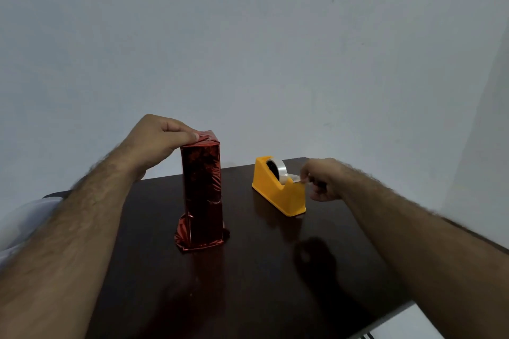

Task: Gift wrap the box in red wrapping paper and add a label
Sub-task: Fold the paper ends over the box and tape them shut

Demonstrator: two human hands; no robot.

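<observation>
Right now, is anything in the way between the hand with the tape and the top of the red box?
Nothing visible. The right hand pinches tape at the dispenser; only bare table lies between it and the box.

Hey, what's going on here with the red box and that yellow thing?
A person is partway through gift wrapping. The box, already covered in shiny red wrapping paper, stands upright on the dark table. The left hand presses the folded paper down on the box's top end. The right hand pinches the free end of the clear tape at the yellow tape dispenser, which sits on the table to the right of the box. The paper at the bottom end flares out loose. No label is visible.
</observation>
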